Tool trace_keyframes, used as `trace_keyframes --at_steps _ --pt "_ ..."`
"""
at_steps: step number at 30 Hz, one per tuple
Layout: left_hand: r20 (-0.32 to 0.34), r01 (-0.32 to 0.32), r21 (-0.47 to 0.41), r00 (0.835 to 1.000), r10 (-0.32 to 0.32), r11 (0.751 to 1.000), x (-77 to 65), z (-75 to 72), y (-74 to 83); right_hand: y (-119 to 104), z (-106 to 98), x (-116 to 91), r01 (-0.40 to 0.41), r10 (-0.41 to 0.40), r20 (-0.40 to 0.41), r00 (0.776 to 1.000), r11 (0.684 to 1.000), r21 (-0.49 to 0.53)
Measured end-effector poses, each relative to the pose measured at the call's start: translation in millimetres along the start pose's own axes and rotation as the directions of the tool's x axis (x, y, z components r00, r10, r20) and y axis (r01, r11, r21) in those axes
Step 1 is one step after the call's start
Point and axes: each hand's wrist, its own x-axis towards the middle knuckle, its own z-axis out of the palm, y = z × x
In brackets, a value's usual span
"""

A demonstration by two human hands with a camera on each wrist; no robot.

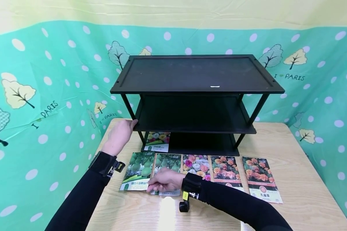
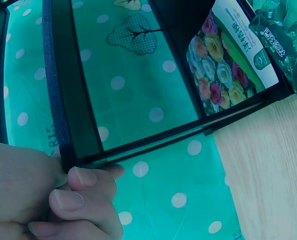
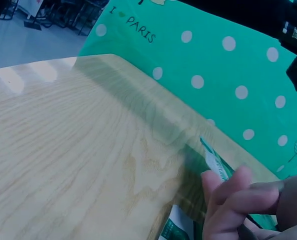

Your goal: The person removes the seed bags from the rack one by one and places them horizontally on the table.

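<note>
My left hand [image 1: 121,136] grips the left edge of the middle tier of a black shelf rack [image 1: 196,75], with fingers curled round the frame in the left wrist view. My right hand [image 1: 165,180] pinches the lower right corner of the leftmost green seed packet [image 1: 138,166], which shows round green fruit. In the right wrist view that packet's edge [image 3: 214,161] stands up from the table beside the fingers. Under the right hand lies a second green packet [image 1: 168,160], partly covered by it. A flower seed packet [image 1: 157,141] lies on the bottom tier at its left end.
Right of the green packets lie a mixed-flower packet [image 1: 196,164] and two orange-flower packets, one in the row [image 1: 226,170] and one at the far right [image 1: 261,175]. All are on a wooden table [image 1: 300,179]. A teal dotted cloth [image 1: 57,106] hangs round it.
</note>
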Motion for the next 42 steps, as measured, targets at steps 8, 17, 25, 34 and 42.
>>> trace_keyframes --at_steps 8,17,25,34,42 --pt "-0.004 0.008 0.003 1.000 -0.008 1.000 -3.3 -0.7 3.0 -4 -5 -5 0.024 -0.024 -0.041 0.999 1.000 -0.015" --pt "-0.003 -0.024 0.012 1.000 0.024 1.000 -2.8 0.1 2.7 -17 -31 -10 0.086 -0.106 -0.127 0.986 0.985 -0.149" --pt "0.011 0.015 -0.012 1.000 -0.015 1.000 -3.6 -2.7 4.4 -41 -63 -20 0.128 -0.344 -0.195 0.918 0.725 -0.677" --pt "0.030 0.003 -0.016 1.000 -0.003 1.000 -3.1 -4.3 2.7 -57 -77 -24 -0.036 -0.585 -0.157 0.796 0.213 -0.976" --pt "-0.026 -0.002 0.003 1.000 0.002 1.000 -4.5 -2.0 5.1 -45 -87 -3 -0.086 -0.801 0.120 0.586 -0.209 -0.974"
